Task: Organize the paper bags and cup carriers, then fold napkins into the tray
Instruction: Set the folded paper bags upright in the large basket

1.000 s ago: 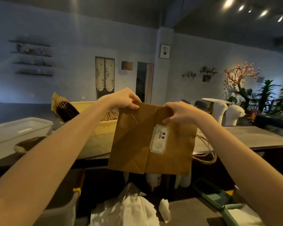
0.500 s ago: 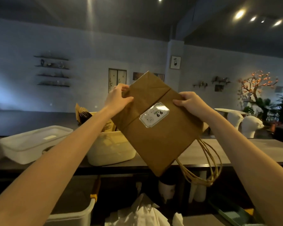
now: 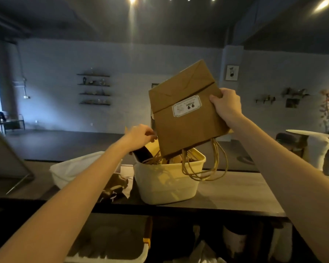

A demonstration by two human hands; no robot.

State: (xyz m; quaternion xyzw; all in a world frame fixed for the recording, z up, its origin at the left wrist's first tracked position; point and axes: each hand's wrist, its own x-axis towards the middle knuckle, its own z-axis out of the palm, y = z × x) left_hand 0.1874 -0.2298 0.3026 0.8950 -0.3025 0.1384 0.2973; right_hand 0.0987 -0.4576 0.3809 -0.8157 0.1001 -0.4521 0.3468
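Head: paper bag above bin rim.

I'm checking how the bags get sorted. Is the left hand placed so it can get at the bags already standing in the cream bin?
Probably yes. The left hand hovers at the cream bin's open top, beside the standing bags. The paper bag held by the right hand hangs more to the right.

The bench carries a cream tub (bags stuffed inside), a white bin and crumpled brown paper.
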